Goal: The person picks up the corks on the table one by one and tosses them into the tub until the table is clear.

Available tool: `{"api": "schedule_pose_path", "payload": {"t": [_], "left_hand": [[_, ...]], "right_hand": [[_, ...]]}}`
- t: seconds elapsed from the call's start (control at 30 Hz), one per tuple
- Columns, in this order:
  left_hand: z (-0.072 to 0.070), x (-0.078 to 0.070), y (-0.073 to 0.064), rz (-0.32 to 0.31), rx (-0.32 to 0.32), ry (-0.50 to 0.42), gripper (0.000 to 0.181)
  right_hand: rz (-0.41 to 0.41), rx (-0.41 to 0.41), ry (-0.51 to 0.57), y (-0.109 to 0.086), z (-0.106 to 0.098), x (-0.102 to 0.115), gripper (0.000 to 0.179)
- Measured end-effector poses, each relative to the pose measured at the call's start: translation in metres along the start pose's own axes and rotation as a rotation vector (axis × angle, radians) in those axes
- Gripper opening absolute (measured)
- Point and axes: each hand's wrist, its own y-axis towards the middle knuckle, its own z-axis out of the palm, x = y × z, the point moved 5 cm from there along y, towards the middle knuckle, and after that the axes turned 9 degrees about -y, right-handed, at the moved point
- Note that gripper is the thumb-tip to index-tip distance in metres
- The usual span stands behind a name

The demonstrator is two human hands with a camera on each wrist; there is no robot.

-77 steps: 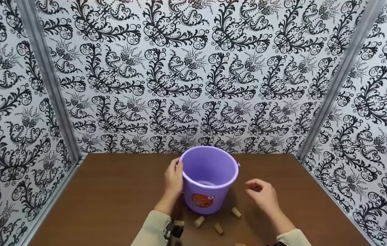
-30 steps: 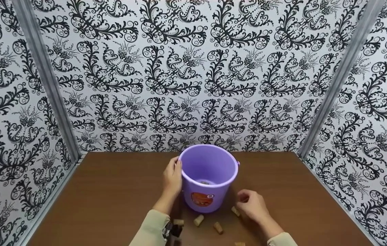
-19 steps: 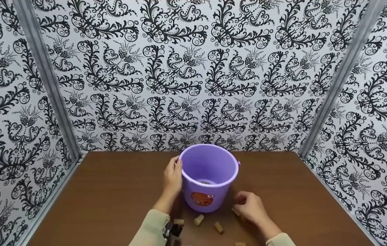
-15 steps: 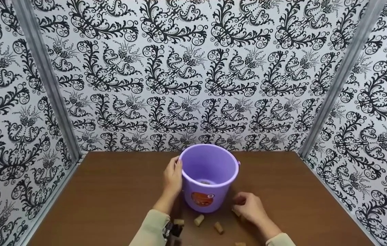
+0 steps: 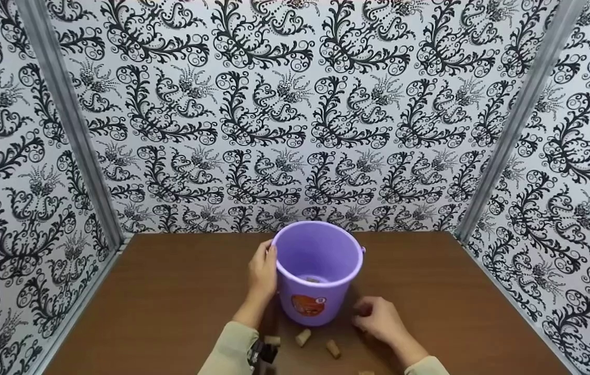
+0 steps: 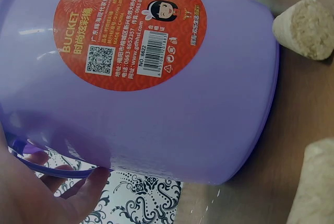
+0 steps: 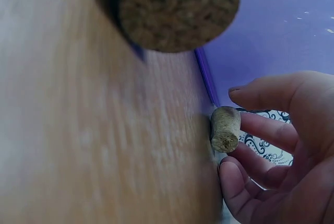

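Note:
A purple bucket with a red label stands upright on the table. My left hand holds it at the left side of its rim; in the left wrist view the fingers curl by the rim and handle. My right hand is low at the bucket's right, reaching around a cork. Its fingers lie behind that cork, while the thumb stands apart from it. The head view hides this cork behind the hand. A small brownish piece shows at the bucket's bottom.
Several corks lie in front of the bucket: one cork in the middle, another cork right of it, and a cork by the left wrist. The brown table meets patterned walls behind and at both sides.
My right hand has moved left and down, and now covers the cork right of the bucket. The brownish piece inside the bucket was not visible 2.6 s ago. My left hand stays put.

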Motion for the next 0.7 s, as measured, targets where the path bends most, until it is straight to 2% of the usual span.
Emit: {"api": "schedule_pose_path", "payload": {"t": [0.43,0.7], "left_hand": [[-0.0002,-0.0009,0.0010,-0.014,0.004,-0.005,0.026],[-0.0002,0.0001,0.0014,0.041,0.023,0.001,0.028]], "right_hand": [[-0.051,0.015,-0.032,-0.0020,0.0009,0.0016,0.014],[-0.067,-0.016,-0.113,0.0025,0.0059,-0.0051,0.011]]}}
